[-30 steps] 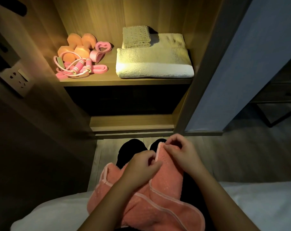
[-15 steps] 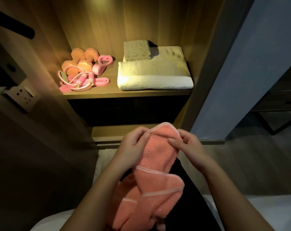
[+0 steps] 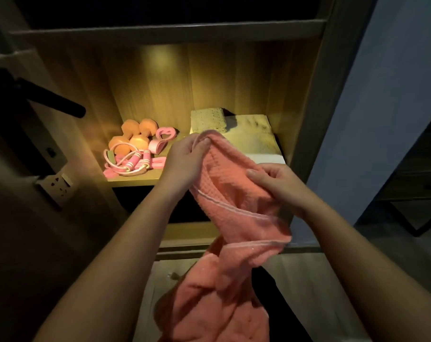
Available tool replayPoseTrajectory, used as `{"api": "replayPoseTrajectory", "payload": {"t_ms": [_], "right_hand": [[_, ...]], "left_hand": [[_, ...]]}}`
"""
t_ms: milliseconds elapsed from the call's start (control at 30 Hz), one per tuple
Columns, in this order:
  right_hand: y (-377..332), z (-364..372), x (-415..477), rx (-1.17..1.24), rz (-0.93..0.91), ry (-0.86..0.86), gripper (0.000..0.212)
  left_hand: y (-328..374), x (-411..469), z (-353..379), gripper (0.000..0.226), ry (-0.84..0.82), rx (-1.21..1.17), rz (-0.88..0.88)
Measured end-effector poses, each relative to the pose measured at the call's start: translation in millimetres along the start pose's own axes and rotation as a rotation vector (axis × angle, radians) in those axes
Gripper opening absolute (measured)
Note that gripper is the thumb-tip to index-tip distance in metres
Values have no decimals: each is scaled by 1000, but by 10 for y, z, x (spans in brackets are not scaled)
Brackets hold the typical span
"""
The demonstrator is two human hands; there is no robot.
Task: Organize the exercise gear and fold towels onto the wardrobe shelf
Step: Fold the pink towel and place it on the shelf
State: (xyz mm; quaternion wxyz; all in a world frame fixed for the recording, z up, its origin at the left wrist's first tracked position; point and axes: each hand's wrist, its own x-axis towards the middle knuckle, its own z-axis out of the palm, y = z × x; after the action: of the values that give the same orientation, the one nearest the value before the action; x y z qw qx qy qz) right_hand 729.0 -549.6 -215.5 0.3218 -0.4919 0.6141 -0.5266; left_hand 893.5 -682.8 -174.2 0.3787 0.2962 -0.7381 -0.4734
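Observation:
A salmon-pink towel (image 3: 224, 243) hangs in front of the lit wardrobe shelf (image 3: 135, 181). My left hand (image 3: 185, 159) pinches its top edge up high. My right hand (image 3: 276, 183) grips the towel lower and to the right. The rest of the cloth drapes down toward my legs. On the shelf's left lie orange dumbbells (image 3: 133, 137), a pink jump rope (image 3: 128, 164) and pink bands (image 3: 165, 134). On the right lies a folded cream towel (image 3: 256, 137) with a small beige cloth (image 3: 208, 119) on top.
A dark door with a black handle (image 3: 54, 99) stands open at the left, above a wall socket (image 3: 57, 187). A lower shelf (image 3: 185, 233) sits under the lit one. A blue-grey panel (image 3: 382, 119) stands to the right.
Both hands lifted the pink towel from my lap up in front of the shelf. My right hand slid lower and rightward along the cloth. The view tilted upward.

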Motion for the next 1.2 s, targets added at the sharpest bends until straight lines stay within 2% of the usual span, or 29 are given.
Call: {"api": "replayPoseTrajectory", "payload": {"t_ms": [200, 367, 433, 533, 633, 700, 733, 867, 1033, 1100, 1200], "right_hand": [[-151, -315, 123, -181, 35, -20, 42], [-300, -552, 307, -480, 96, -64, 31], [-413, -643, 390, -528, 99, -61, 25], [-613, -731, 492, -581, 108, -98, 33], [-866, -629, 539, -475, 38, -172, 46], [-1048, -512, 589, -370, -7, -155, 59], [-1131, -460, 623, -347, -43, -129, 59], [-1388, -360, 700, -223, -197, 19, 10], [-1440, -376, 706, -28, -141, 219, 16], [-1413, -377, 680, -49, -98, 164, 14], [-1384, -342, 650, -184, -108, 16, 24]], "left_hand": [[231, 460, -286, 27, 75, 52, 86], [541, 758, -492, 23, 147, 206, 208], [652, 835, -537, 22, 154, 236, 227], [823, 884, -533, 22, 135, 283, 248], [997, 901, -437, 25, 54, 320, 325], [1086, 891, -350, 24, -45, 320, 381], [1111, 881, -312, 23, -89, 338, 405], [1131, 857, -260, 19, -122, 433, 411], [1003, 831, -381, 26, -193, 410, 229], [948, 818, -395, 25, -207, 397, 202], [940, 820, -358, 23, -202, 403, 278]]}}
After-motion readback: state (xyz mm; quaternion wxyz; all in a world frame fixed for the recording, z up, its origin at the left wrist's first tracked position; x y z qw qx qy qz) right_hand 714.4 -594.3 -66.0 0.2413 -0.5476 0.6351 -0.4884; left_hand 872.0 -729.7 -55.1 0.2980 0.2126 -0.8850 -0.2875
